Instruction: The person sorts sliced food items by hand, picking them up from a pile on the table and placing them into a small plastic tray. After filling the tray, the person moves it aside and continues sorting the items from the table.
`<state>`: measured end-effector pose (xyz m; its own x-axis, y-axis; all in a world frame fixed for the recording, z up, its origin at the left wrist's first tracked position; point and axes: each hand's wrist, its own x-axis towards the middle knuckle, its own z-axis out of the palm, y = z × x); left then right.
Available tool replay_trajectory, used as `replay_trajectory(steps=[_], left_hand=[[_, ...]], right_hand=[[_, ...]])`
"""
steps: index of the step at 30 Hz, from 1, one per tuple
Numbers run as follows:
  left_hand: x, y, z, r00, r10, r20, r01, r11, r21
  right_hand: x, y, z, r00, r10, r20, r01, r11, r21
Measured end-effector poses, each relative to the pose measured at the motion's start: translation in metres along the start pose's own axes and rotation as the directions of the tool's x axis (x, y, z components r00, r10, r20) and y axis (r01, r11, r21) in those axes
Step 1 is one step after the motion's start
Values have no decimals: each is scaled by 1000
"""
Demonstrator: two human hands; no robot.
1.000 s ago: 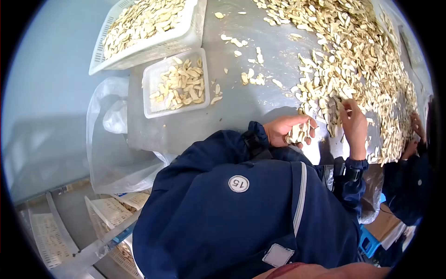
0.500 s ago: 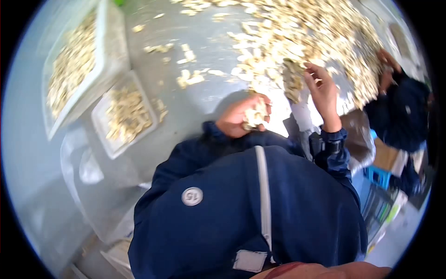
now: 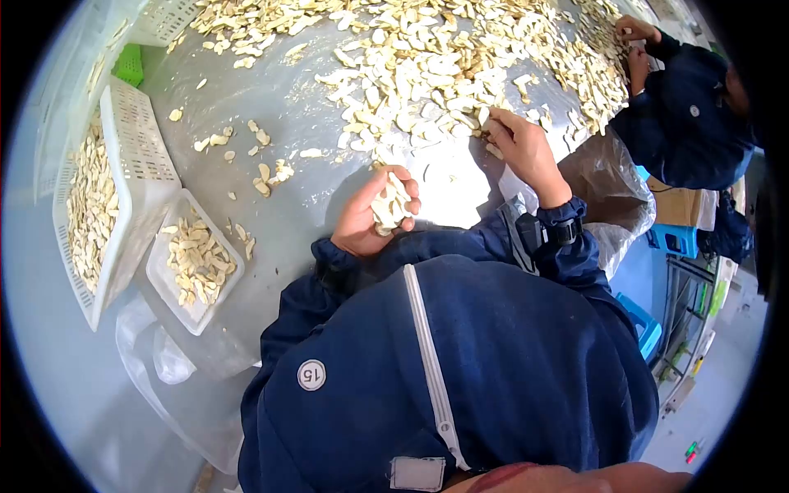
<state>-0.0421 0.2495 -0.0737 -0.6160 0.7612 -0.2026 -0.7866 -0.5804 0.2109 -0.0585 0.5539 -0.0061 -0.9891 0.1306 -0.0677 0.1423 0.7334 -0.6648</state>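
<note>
Pale dried slices (image 3: 391,204) fill my left hand (image 3: 360,217), whose fingers curl round them above the near edge of the metal table (image 3: 288,205). To the right, my right hand (image 3: 530,156) reaches to the edge of a wide heap of similar slices (image 3: 444,70). Its thumb and fingertips are pinched together at the slices; what they hold, if anything, is too small to make out. A brightly lit patch of table lies between my two hands.
At left stand a white perforated basket (image 3: 148,156) and a small white tray (image 3: 232,261), both holding slices. A green object (image 3: 129,66) is behind them. A co-worker (image 3: 694,107) works at the right. A clear plastic bag (image 3: 608,189) hangs by the table's edge.
The view has shifted. My right hand has moved from above a dark cluster to the edge of the heap, fingers lowered. My left hand still holds slices.
</note>
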Motion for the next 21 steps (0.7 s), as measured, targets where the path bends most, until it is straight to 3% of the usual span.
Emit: replay_trajectory(steps=[3,7,9,11,12,15,16,19,21], left_hand=[[0,1,1,999,-14,-34,14,1000,2],[0,1,4,998,-20,-52,21,1000,22],[0,1,5,998,-27,-59,28,999,18],[1,1,3,998,-26,-59,26,1000,0],[1,1,3,997,-26,-66,27,1000,7],[-1,2,5,997,-21,-74,22,1000,19],[-1,2,4,997,-21,-70,22,1000,15],[-1,1,1,998,-26,-63,27,1000,8],[1,1,1,997,-33,-74,36,999,37]], right_hand=[[-2,11,-4,989,-36,-143,35,999,-15],[-2,18,-11,959,-38,-282,-32,971,-236],[-3,9,-5,971,-5,-240,-36,985,-166],[-6,-5,7,973,-76,-216,30,978,-208],[-5,-3,13,958,-178,-224,101,944,-316],[-1,-3,18,978,-98,-186,39,954,-298],[-1,-2,20,961,-139,-239,66,956,-287],[-8,-18,15,976,-62,-208,30,988,-152],[-18,-35,15,989,-146,-17,146,989,34]])
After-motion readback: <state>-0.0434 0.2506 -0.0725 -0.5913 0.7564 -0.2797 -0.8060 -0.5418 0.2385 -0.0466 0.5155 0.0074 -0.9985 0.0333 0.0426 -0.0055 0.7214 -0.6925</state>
